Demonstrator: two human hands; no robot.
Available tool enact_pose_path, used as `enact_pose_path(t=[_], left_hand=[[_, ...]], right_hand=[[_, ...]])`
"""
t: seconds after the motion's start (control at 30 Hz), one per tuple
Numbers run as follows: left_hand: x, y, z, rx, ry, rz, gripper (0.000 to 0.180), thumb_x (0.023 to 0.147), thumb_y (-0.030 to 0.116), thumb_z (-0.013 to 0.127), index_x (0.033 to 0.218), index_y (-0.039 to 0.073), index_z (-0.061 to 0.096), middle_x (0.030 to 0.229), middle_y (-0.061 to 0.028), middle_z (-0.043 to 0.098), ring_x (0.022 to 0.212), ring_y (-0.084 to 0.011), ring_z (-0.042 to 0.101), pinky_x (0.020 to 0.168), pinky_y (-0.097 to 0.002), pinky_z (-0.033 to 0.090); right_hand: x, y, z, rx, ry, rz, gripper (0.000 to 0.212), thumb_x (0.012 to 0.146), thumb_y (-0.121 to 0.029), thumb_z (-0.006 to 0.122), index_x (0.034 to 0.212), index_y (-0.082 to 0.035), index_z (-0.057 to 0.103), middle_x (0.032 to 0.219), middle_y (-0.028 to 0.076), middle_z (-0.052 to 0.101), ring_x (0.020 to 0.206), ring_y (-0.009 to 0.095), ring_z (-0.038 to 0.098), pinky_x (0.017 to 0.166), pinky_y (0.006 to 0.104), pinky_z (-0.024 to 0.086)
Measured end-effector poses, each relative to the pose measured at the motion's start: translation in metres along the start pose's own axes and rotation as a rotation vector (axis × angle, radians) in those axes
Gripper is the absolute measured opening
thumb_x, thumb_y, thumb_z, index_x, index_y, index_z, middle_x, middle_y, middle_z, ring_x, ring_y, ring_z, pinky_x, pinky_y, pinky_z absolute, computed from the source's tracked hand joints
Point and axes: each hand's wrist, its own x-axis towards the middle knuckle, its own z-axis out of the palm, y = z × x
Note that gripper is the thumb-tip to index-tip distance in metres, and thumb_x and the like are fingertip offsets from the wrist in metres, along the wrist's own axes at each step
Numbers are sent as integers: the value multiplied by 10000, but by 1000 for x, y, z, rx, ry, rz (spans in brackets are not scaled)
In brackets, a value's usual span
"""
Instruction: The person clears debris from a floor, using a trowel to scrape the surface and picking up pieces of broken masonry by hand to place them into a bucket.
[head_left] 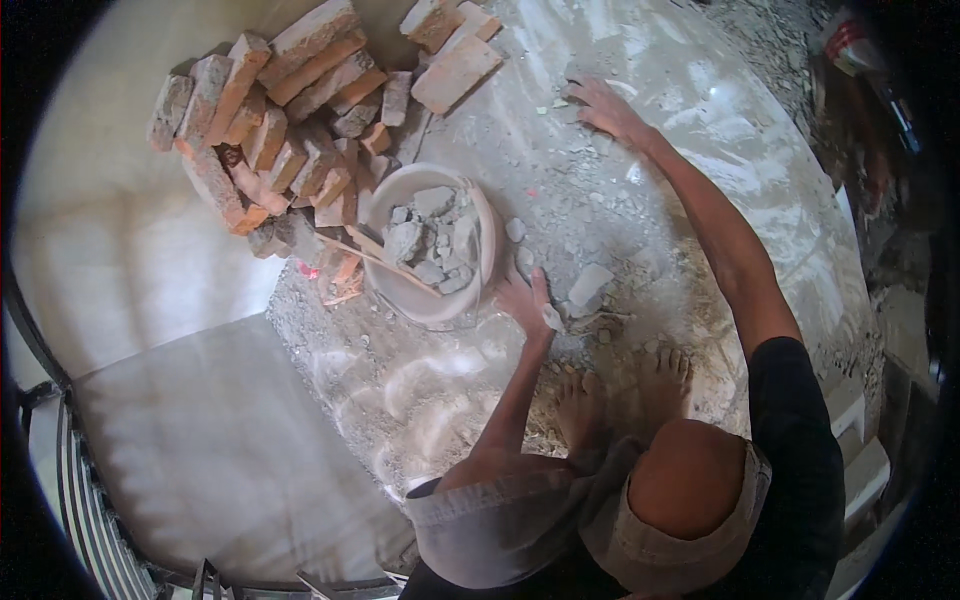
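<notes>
Chunks of grey rubble fill part of a round, pale basin that stands on the dusty floor left of centre. My left hand is low beside the basin's right side, its fingers spread. A small pale chip shows against that hand; I cannot tell whether it touches. Farther away, my right hand reaches over the debris on the floor, fingers outstretched and apart. Crumbs of broken mortar lie between the two hands. A larger flat grey chunk rests right of my left hand.
Reddish bricks are heaped against the pale wall behind the basin. Thin wooden strips lean across the basin's left rim. My bare feet stand close to the rubble. A metal railing curves along the lower left.
</notes>
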Motion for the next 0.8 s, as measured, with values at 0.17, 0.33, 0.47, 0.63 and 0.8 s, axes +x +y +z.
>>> enact_pose_path(t=[0.17,0.33,0.47,0.63,0.8], left_hand=[[2,-24,4,12,17,-46,680,870,489,426,1368,33,340,1296,-265,402,1195,-436,341,975,-547,207],[7,-3,13,-55,-74,-125,694,849,503,435,1357,36,364,1266,-264,434,1179,-413,373,969,-519,221],[12,37,2,-202,-62,-9,695,814,450,492,1359,37,366,1254,-226,446,1143,-399,396,944,-509,260],[9,53,6,-262,15,-10,728,851,509,482,1390,47,320,1303,-228,388,1158,-373,370,935,-496,275],[8,71,14,-860,9,-232,685,912,446,481,1381,-19,301,1374,-221,347,1263,-360,316,1045,-450,230]], right_hand=[[9,-66,30,292,-332,-208,349,841,-160,511,1179,-76,535,1290,118,457,1233,327,378,1070,398,273],[-43,-111,-2,478,-426,-225,355,755,-84,514,1103,-56,577,1194,107,543,1082,319,483,999,389,356],[-62,-121,-17,627,-529,21,354,714,-114,547,1055,-40,606,1236,126,549,1169,314,476,1005,377,355],[-82,-137,-11,829,-342,52,460,799,-342,486,1062,17,605,1213,168,571,1111,301,526,988,360,363],[-114,-175,6,997,-103,263,557,813,-353,400,1074,106,579,1219,192,562,1120,256,516,1006,346,341]])
